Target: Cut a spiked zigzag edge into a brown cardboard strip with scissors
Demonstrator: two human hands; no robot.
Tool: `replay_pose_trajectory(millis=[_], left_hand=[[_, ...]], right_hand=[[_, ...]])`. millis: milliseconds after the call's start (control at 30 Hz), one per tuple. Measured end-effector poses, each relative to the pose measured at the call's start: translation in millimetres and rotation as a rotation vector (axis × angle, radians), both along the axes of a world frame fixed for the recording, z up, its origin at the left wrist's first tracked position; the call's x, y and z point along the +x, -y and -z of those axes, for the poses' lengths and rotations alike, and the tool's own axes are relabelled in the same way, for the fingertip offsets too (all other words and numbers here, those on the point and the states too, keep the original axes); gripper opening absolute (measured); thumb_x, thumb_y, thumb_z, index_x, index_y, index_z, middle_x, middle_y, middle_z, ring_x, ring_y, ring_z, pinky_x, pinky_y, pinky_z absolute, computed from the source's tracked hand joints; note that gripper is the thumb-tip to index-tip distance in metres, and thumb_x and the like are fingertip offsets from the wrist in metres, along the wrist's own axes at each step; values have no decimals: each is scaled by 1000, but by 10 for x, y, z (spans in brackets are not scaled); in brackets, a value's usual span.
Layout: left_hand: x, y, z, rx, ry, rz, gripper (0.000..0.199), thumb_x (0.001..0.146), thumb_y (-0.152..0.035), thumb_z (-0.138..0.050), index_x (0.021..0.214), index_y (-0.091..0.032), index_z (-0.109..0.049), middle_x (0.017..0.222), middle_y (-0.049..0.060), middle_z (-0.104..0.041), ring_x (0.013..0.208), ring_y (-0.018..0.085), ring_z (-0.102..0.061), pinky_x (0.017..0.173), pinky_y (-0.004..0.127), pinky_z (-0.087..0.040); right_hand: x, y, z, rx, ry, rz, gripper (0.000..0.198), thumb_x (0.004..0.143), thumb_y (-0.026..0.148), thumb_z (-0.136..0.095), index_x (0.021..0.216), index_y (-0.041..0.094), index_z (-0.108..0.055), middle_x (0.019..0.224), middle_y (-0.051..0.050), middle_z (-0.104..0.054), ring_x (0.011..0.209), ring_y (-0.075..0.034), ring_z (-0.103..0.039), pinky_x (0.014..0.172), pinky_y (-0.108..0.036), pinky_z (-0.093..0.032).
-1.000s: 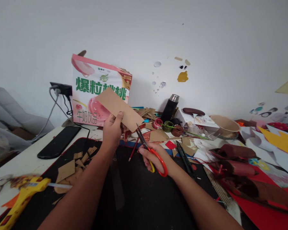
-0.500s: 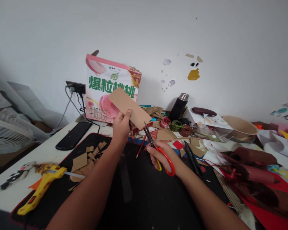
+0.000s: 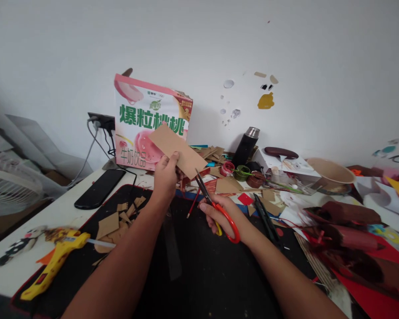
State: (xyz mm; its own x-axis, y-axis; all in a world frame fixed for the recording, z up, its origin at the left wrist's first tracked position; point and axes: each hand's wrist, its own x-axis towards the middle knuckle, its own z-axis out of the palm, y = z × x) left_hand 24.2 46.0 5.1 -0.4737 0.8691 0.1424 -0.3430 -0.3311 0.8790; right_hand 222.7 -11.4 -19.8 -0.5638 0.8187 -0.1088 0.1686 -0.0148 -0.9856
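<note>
A flat rectangular piece of brown cardboard (image 3: 177,148) is pinched in my left hand (image 3: 166,177), raised above the black mat (image 3: 199,274) and tilted down to the right. My right hand (image 3: 216,212) grips scissors (image 3: 224,217) with red and yellow handles. Their blades point up and left, and the tips meet the lower right edge of the cardboard. Some fingers of my left hand are hidden behind the piece. A red pencil (image 3: 193,204) lies on the mat between my hands.
A yellow glue gun (image 3: 58,261) and cardboard scraps (image 3: 115,228) lie at left, near a black phone (image 3: 99,189). Behind stand a pink-and-white carton (image 3: 153,102), a black thermos (image 3: 246,146) and small paint jars (image 3: 242,173). A black utility knife (image 3: 265,219) and brown-red pieces (image 3: 352,239) lie at right.
The whole view has shifted slightly, so everything sits a little further left. My hands keep the same hold on the cardboard and scissors, with the blade tips still at the lower edge.
</note>
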Motion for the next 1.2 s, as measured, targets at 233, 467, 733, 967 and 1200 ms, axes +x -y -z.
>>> replay_pose_trajectory(millis=[233, 467, 733, 967, 1200], left_hand=[[-19, -3, -34, -1, 40, -23, 36, 78, -43, -80, 78, -22, -50, 49, -11, -43, 36, 7, -42, 35, 16, -32], [-36, -26, -13, 35, -6, -44, 37, 78, -46, -79, 76, -22, -50, 48, -11, -44, 36, 7, -41, 35, 17, -32], [21, -9, 54, 89, -143, -46, 38, 85, -51, -76, 77, -22, -53, 50, -8, -50, 37, 9, -45, 36, 19, -34], [113, 58, 16, 100, -171, -33, 39, 87, -52, -76, 76, -22, -54, 48, -8, -50, 33, 9, -44, 34, 20, -32], [130, 82, -14, 103, -165, -33, 42, 85, -54, -78, 74, -23, -52, 46, -8, -48, 32, 9, -42, 32, 20, -31]], right_hand=[[-11, 3, -39, 14, 12, 2, 43, 93, 61, -69, 99, 20, -61, 58, 5, -60, 41, -12, -56, 41, -19, -45], [-5, 12, -14, 23, 16, -5, 36, 97, 55, -67, 100, 19, -61, 59, 5, -60, 42, -11, -56, 41, -19, -44], [-30, 33, -93, 12, 28, -5, 37, 93, 54, -73, 100, 19, -63, 58, 5, -60, 42, -12, -57, 42, -20, -46], [-15, 35, -94, 26, 24, -26, 38, 94, 54, -72, 106, 18, -65, 57, 6, -59, 41, -11, -56, 41, -20, -44], [-21, 29, -64, 16, 3, -4, 38, 94, 54, -74, 106, 19, -64, 58, 6, -60, 41, -12, -56, 41, -21, -44]])
